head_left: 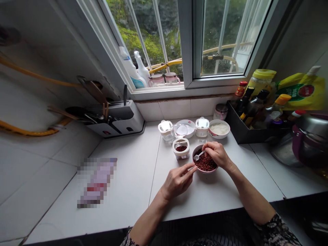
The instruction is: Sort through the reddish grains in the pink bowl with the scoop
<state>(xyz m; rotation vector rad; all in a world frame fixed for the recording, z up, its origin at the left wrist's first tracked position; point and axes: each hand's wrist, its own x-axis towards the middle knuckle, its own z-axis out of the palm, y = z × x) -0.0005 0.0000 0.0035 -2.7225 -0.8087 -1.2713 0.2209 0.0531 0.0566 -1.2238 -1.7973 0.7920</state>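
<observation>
My right hand (216, 153) is closed on a small white spoon (196, 157), its scoop end over the dark red bits, which look like peppercorns (206, 164), in a bowl (208, 172). With thumb and fingertips at the bowl's near left rim, my left hand (179, 179) holds its edge. Just left of the bowl stands a clear seasoning jar (181, 153) with a white rim, holding some of the same red bits. Behind it are two more lidded jars, one on the left (166, 131) and one on the right (202, 127).
A plate (188, 126) of white powder and a bowl (219, 129) of white contents sit behind. At right are a black box (242, 126) of bottles and a metal pot (287, 147). A utensil holder (123, 119) stands left; a blurred purple item (98, 181) lies on the counter (128, 198).
</observation>
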